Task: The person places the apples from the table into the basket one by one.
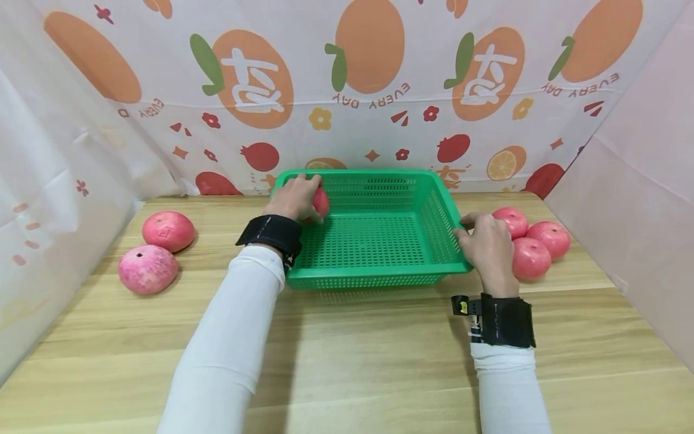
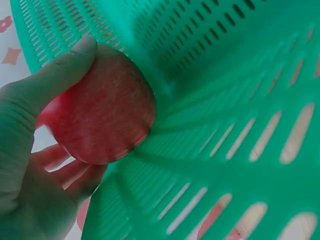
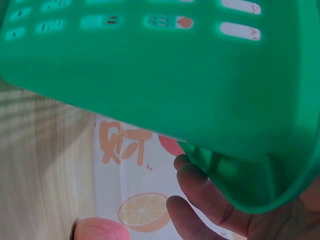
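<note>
In the head view, a green plastic basket [image 1: 374, 274] with slotted walls stands toward the back of the table. My left hand [image 1: 294, 198] reaches in over its left side and grips a red apple [image 1: 321, 203]. The left wrist view shows this apple [image 2: 107, 107] between thumb and fingers, close to the basket's slotted walls [image 2: 200, 100]. At the right end, my right hand [image 1: 486, 241] holds the basket's rim. Seen from the right wrist, the fingers [image 3: 200, 187] curl beneath the rim's corner [image 3: 250, 205].
Two pinkish apples, a smoother one [image 1: 168, 231] and a speckled one [image 1: 148, 269], lie left of the basket. Several red apples [image 1: 531, 258] sit together just right of my right hand. A printed cloth [image 1: 374, 132] hangs behind the wooden table [image 1: 368, 361].
</note>
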Tool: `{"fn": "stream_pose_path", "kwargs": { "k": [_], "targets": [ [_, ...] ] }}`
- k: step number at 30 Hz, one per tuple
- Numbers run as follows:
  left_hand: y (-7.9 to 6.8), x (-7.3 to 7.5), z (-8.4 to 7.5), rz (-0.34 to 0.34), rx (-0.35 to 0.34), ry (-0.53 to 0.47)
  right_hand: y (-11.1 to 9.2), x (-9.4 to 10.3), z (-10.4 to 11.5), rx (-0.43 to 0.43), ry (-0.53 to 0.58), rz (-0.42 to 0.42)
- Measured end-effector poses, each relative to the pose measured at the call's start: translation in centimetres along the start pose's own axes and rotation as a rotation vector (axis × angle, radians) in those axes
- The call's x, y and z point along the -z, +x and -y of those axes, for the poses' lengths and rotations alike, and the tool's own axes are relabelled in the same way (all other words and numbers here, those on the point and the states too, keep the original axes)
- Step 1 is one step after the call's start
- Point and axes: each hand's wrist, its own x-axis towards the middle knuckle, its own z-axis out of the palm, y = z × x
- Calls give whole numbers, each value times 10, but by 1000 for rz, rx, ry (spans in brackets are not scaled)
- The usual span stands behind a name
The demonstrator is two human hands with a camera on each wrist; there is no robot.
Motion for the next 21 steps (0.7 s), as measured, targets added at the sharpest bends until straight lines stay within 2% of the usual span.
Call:
{"fn": "stream_pose_path", "kwargs": {
  "k": [7,16,21],
  "targets": [
    [1,-3,1,54,-18,42,-1,-1,0,7,-2,-5],
    [5,-8,-5,204,111,-63,-1,-2,-1,-1,0,1],
    [6,-6,-9,240,120,-46,0,-1,-1,2,0,-9]
  ]
}}
